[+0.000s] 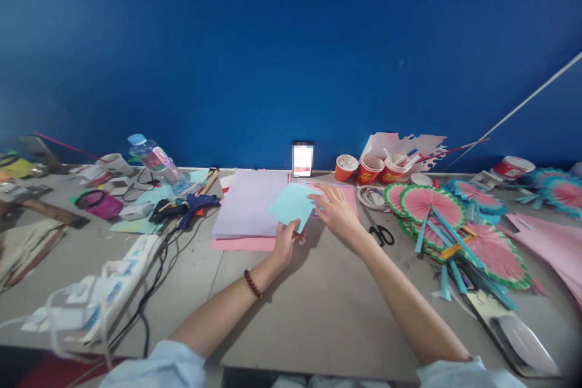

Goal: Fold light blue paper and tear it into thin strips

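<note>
A sheet of light blue paper (pixel 291 202) is held tilted over a stack of lilac paper (pixel 248 203). My left hand (pixel 286 245) grips its lower edge, the thumb on top and the other fingers curled underneath. At the sheet's right edge, my right hand (pixel 339 215) has its fingertips on the corner, with the other fingers reaching forward. Pink paper (pixel 240 245) shows under the lilac stack and behind my right hand. Black-handled scissors (pixel 381 234) lie on the table to the right of my right forearm.
A phone (pixel 302 159) leans on the blue wall. Red paper cups (pixel 370 170) stand at the back right, near several pink-and-green paper fans (pixel 427 209). To the left are a blue glue gun (pixel 195 207), a tilted bottle (pixel 159 160), a power strip (pixel 120 288) and black cables.
</note>
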`<state>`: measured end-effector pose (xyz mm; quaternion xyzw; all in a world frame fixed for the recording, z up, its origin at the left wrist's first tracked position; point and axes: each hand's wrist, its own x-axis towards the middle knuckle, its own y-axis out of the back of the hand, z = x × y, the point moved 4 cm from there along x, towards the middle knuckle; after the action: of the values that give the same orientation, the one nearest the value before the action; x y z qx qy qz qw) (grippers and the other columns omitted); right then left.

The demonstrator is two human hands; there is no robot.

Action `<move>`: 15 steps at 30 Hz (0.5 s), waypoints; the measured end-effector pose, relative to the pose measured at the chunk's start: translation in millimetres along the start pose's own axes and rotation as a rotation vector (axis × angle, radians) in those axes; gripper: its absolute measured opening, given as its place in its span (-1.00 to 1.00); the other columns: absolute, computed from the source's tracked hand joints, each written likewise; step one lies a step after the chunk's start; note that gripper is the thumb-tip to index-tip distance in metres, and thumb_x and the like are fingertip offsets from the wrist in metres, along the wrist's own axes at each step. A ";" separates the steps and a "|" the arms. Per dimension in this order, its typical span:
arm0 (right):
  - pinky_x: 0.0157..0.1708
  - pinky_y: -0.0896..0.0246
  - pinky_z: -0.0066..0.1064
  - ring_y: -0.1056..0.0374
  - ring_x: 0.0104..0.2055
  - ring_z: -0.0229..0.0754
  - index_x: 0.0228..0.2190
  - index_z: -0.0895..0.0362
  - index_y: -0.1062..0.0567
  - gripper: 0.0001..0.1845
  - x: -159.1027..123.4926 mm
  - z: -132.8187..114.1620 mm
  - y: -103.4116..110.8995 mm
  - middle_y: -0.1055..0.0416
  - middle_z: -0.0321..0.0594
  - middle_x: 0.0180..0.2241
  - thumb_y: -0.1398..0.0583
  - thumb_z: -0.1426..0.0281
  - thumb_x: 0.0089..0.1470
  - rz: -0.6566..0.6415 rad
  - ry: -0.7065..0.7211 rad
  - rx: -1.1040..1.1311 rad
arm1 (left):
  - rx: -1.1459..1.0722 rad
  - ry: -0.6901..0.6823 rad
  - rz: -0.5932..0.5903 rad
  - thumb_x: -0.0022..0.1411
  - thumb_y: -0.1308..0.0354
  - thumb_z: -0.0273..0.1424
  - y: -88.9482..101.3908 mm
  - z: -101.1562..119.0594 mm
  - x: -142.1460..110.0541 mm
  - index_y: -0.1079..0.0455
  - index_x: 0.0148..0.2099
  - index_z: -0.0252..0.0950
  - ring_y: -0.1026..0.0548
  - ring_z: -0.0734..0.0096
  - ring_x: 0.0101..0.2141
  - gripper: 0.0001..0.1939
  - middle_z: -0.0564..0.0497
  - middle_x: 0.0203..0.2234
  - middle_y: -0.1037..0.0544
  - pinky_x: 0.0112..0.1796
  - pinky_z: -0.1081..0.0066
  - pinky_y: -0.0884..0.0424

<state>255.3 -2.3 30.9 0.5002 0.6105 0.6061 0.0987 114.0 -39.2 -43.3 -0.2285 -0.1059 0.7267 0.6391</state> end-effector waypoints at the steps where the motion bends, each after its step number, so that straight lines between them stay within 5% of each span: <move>1: 0.01 -0.14 -0.05 -0.09 0.11 0.06 -0.11 0.02 -0.42 -0.63 -0.5 0.8 -0.1 -0.18 -0.10 0.10 -0.06 0.54 0.06 -0.009 0.027 -0.002 | 0.001 0.002 -0.008 -0.05 -0.21 -0.30 0.7 -1.2 0.7 -0.33 -0.50 -0.32 -0.31 0.50 -0.68 -0.81 0.11 -0.72 -0.33 -0.61 0.46 -0.23; 7: -0.01 -0.12 -0.13 -0.20 0.01 -0.03 -0.33 0.05 -0.50 -0.79 -2.0 10.2 -0.7 -0.36 -0.13 -0.08 -0.09 0.52 0.08 -0.013 0.121 0.023 | 0.018 0.023 -0.051 -0.06 -0.17 -0.33 -0.2 -1.2 2.0 -0.33 -0.52 -0.33 -0.30 0.49 -0.69 -0.83 0.09 -0.74 -0.33 -0.61 0.45 -0.21; 15: -0.04 -0.11 -0.17 -0.26 -0.05 -0.05 -0.40 0.06 -0.52 -0.82 1.2 20.3 10.4 -0.43 -0.12 -0.16 -0.10 0.44 0.10 0.006 0.047 0.145 | -0.078 0.062 -0.046 -0.10 -0.15 -0.33 -3.2 6.8 2.0 -0.25 -0.57 -0.31 -0.29 0.52 -0.68 -0.83 0.10 -0.76 -0.30 -0.58 0.46 -0.22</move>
<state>274.6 9.1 35.3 0.4935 0.6535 0.5722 0.0457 113.5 -35.8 -36.3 -0.2730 -0.1194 0.6997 0.6493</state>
